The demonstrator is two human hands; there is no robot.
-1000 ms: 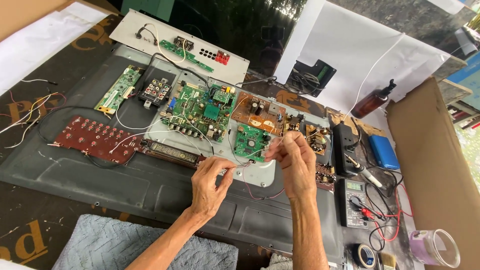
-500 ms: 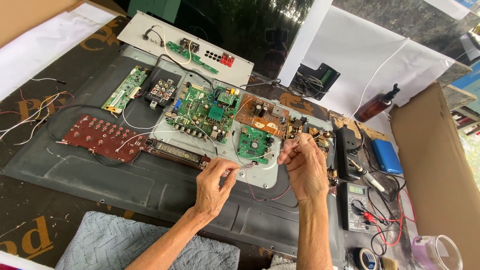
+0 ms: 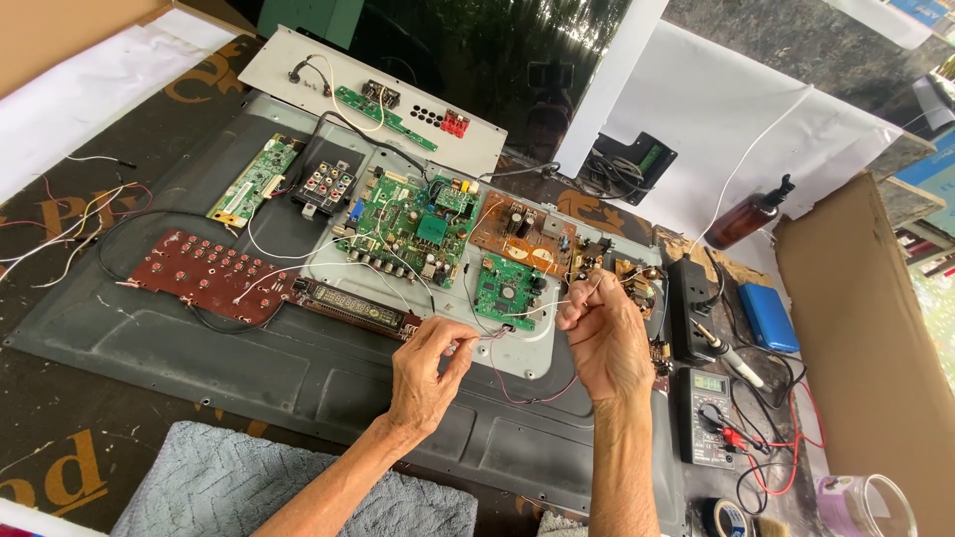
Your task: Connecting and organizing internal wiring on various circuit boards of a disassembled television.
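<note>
While both hands are raised over it, a large grey metal back panel (image 3: 199, 368) is seen spread across a dark table (image 3: 60, 438), with white sheets (image 3: 716, 109) hung behind and a brown cardboard wall (image 3: 856, 328) stood at the right. A grey towel (image 3: 219, 487) is laid at the near edge. On the panel a pale mounting plate (image 3: 517, 348) is set, and on it a big green circuit board (image 3: 408, 224), a brown board (image 3: 517, 224) and a smaller green board (image 3: 505, 290) are fixed side by side. A red button board (image 3: 199, 273) is placed to the left, and a narrow green board (image 3: 254, 179) above it. A grey connector plate (image 3: 348, 85) is laid beyond. To the right a black multimeter (image 3: 704, 418) with red leads, a blue case (image 3: 768, 316) and an amber pump bottle (image 3: 748, 217) are seen; liquid in the bottle cannot be made out. A clear glass jar (image 3: 880, 505) is seen at the near right corner; its contents cannot be told.

A thin wire (image 3: 527, 310), pale with reddish strands, is stretched between the two hands just above the plate's near edge. One end is pinched between thumb and fingertips of the left hand (image 3: 423, 378), closed tightly; the other is gripped by the curled, closed fingers of the right hand (image 3: 605, 343).
</note>
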